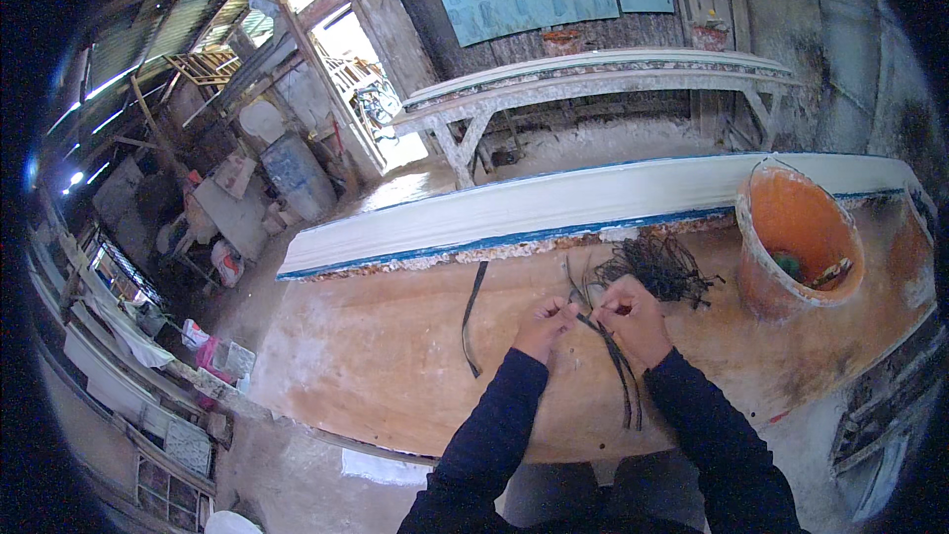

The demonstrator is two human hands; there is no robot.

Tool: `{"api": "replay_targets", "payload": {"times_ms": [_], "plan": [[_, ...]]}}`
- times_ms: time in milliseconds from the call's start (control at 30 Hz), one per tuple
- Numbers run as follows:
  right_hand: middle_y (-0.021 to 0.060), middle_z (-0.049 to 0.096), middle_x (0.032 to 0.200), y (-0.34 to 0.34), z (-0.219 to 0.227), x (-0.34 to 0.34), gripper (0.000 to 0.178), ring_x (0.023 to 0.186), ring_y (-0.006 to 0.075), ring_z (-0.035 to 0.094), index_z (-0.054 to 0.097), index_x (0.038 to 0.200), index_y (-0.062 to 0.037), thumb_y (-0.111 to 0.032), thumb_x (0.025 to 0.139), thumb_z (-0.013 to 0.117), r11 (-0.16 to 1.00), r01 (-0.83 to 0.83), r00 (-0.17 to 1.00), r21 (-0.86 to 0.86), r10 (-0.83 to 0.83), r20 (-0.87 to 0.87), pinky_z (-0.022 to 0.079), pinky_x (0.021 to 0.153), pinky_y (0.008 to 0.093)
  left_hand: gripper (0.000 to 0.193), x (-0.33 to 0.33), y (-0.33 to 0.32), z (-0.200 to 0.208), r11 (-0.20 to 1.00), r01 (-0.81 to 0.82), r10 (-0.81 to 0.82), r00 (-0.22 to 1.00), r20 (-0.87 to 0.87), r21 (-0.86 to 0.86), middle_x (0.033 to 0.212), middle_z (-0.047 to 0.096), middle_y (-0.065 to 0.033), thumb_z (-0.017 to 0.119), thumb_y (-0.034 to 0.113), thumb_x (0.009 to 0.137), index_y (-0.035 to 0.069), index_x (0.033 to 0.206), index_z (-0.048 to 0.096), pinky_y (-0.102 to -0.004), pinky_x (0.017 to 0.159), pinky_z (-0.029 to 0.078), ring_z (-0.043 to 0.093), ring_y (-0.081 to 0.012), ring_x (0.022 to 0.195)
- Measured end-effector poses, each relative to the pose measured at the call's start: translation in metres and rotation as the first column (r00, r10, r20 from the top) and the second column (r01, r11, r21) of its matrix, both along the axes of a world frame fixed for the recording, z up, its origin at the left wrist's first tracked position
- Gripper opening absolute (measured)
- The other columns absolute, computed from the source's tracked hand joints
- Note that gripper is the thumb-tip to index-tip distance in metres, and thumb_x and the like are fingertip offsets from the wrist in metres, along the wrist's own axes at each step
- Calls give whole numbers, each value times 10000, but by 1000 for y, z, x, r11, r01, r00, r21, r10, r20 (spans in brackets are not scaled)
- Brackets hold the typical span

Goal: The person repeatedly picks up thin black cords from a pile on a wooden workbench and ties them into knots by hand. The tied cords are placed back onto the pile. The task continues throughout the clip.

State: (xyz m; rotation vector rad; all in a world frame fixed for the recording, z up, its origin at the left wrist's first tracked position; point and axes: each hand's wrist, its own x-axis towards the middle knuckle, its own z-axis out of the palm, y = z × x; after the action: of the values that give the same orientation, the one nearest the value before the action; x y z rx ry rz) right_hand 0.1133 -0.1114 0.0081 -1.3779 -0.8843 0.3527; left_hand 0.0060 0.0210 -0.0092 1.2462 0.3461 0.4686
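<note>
Over the wooden table (366,356), my left hand (542,328) and my right hand (638,321) face each other a short way apart. Both have their fingers pinched around dark strips (615,364), which cross between them and trail toward the table's near edge. Whether the strips are tied together is too small to tell. Left of my hands, a single black strip (474,321) lies lengthwise on the wood. Just beyond my right hand sits a tangled heap of thin black strips (657,272).
An orange bucket (756,257) with a wire handle and small items inside stands at the right. Along the table's far side runs a long white moulding (494,206) with blue edges. Behind it, a bench (603,89) carries another long piece. Clutter and a metal drum (297,176) fill the left.
</note>
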Motion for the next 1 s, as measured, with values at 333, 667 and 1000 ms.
{"api": "replay_targets", "payload": {"times_ms": [333, 667, 1000], "plan": [[-8, 471, 646, -4, -2, 21, 222, 616, 78, 463, 569, 935, -43, 60, 740, 546, 961, 274, 938, -36, -258, 233, 382, 559, 225, 120, -1, -11, 3, 806, 519, -532, 846, -39, 285, 627, 439, 63, 632, 126, 772, 97, 723, 527, -207, 581, 363, 430, -47, 603], [37, 504, 809, -2, -1, 16, 133, 735, 146, 494, 656, 824, -41, -23, 692, 652, 951, 308, 866, 32, -294, 404, 400, 655, 240, 52, 1, 21, -17, 947, -303, 302, 953, 26, 104, 661, 499, 32, 592, 124, 773, 92, 789, 554, -202, 534, 363, 445, -61, 584], [56, 514, 1019, -6, 3, 10, 159, 998, 151, 463, 655, 876, -20, -150, 789, 622, 856, -506, 860, -107, 492, -135, 379, 840, 268, 116, 0, 24, -7, 835, -540, 542, 840, 10, 104, 727, 565, -2, 628, 102, 746, 43, 835, 584, -201, 506, 369, 443, -55, 555]]}}
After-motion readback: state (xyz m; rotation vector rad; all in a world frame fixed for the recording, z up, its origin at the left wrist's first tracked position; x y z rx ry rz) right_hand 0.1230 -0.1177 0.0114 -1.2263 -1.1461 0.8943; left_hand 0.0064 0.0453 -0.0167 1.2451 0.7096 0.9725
